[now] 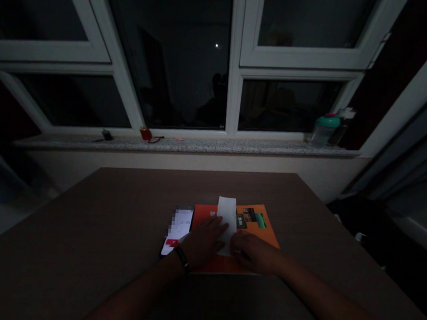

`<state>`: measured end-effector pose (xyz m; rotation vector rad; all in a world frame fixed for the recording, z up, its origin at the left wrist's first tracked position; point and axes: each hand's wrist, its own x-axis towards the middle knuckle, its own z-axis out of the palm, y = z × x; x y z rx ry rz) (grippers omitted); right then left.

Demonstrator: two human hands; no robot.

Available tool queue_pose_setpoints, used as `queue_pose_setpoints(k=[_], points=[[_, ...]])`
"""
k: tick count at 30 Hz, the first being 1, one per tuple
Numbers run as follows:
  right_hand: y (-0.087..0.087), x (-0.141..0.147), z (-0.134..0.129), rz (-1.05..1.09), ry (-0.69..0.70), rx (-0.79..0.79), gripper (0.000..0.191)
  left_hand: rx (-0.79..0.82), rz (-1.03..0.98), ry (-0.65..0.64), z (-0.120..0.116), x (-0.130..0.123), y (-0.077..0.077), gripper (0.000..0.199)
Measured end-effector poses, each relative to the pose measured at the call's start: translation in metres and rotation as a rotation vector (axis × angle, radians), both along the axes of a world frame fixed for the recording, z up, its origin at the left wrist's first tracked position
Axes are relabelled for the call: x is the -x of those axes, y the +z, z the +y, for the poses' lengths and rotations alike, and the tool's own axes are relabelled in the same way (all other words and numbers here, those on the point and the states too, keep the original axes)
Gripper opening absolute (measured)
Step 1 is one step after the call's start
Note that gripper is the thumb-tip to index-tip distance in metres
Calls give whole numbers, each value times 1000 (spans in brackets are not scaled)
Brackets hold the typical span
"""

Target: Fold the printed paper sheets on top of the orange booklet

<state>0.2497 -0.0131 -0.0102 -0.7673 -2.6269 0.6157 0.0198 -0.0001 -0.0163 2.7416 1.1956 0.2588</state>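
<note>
A white strip of paper [227,208] lies upright across an orange and red booklet [267,233] on the dark table. My left hand [203,241], with a dark band at its wrist, lies on the strip's left part with its fingers spread. At the strip's right edge, my right hand [253,251] has its fingers curled together; what they pinch, if anything, is too dark to tell. A lit phone [180,225] lies left of the booklet, partly behind my left hand.
The brown table [142,189] reaches to a wall under a window. On the granite sill [207,145] stand a small red jar [145,133], a small dark object [107,134] and a bottle with a teal lid [324,130]. Curtains hang at both sides.
</note>
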Motion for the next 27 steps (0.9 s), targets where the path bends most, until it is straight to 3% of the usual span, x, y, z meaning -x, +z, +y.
queue_pose_setpoints(k=[3,10,21,27], points=[[-2,1,0,25,-5,6,16,-25,-15,-19,1,1,0,46],[-13,-5,14,108,-263,-72,18,-94,-47,-49,3,3,0,41],[-10,-6,14,106,-237,-77,22,-64,-74,-87,-1,-2,12,31],[-10,-7,14,150,-260,-33,39,-51,-47,-45,-2,-3,15,36]])
